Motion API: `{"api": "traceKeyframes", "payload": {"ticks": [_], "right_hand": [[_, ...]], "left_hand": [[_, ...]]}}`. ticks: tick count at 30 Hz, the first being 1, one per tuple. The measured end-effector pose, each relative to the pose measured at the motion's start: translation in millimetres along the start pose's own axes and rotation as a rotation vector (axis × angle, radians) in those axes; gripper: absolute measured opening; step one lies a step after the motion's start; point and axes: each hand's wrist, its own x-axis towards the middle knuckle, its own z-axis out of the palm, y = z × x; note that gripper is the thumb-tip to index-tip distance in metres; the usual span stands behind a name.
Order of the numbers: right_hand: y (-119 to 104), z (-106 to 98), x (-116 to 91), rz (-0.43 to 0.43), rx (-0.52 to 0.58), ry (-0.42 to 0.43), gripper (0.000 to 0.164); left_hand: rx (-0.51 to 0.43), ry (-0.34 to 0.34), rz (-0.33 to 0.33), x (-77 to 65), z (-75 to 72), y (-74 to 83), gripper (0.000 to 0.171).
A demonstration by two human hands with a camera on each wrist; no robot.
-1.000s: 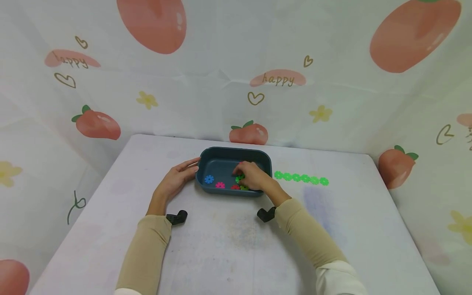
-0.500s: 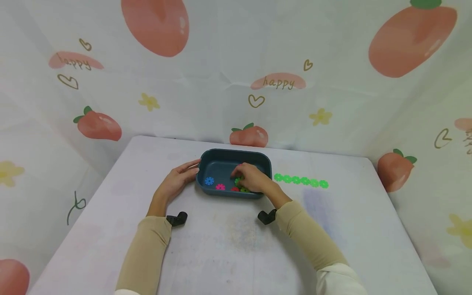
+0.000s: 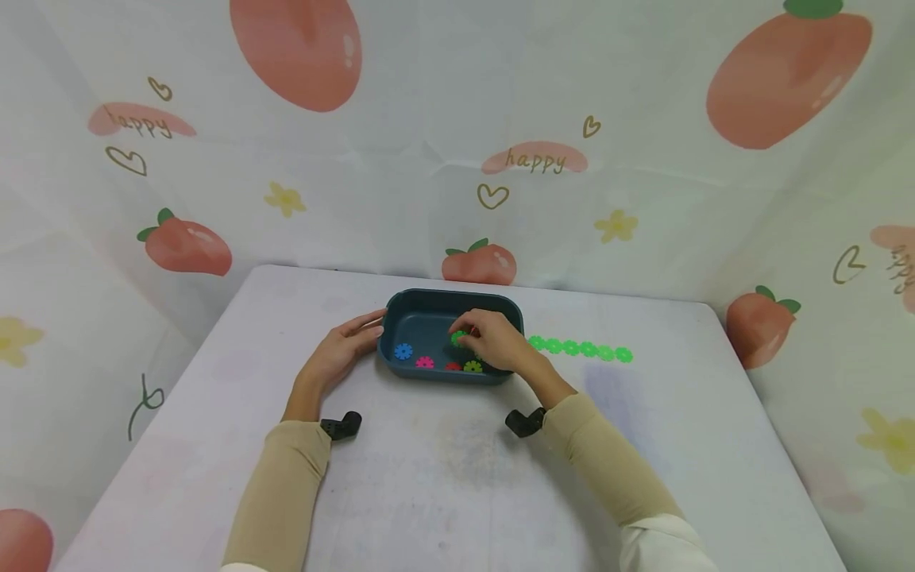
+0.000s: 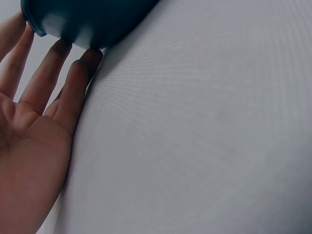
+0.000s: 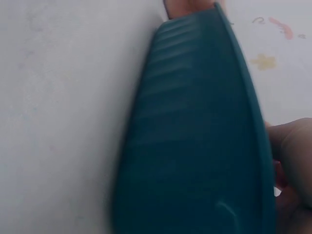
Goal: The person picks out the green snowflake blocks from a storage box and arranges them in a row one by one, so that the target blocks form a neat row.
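A dark teal bin (image 3: 429, 299) stands on the table with several notched plastic discs inside: a blue disc (image 3: 403, 351), a pink disc (image 3: 425, 362), a red disc (image 3: 453, 367) and a yellow-green disc (image 3: 472, 366). Over the bin, my right hand (image 3: 495, 338) pinches a bright green disc (image 3: 458, 339) between thumb and fingers. The bin's wall hides most of that hand in the right wrist view. My left hand (image 3: 339, 351) has its fingers extended, their tips touching the bin's left end; the left wrist view shows those fingers (image 4: 46, 78) against the bin.
Right of the bin, a row of several green discs (image 3: 580, 348) lies on the white table (image 3: 429, 477). A black wrist-worn piece (image 3: 343, 426) shows at the left wrist, another at the right. A fruit-patterned cloth (image 3: 400, 159) hangs behind the table.
My right hand has lifted slightly inside the bin, bringing up a green disc and uncovering the yellow-green one. My left hand stays at the bin's left end.
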Motion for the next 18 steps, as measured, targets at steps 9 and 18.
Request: {"api": "traceKeyframes", "payload": {"ticks": [9,18], "right_hand": [[4,-10,-9,0.051,0.053,0.059,0.026],[12,-13,-20,0.049,0.144,0.127,0.025]], "left_hand": [[-0.012,-0.009,0.014,1.9,0.9,-1.3,0.059],[-0.012,-0.003,0.010,1.7,1.0,-1.4,0.059]]}}
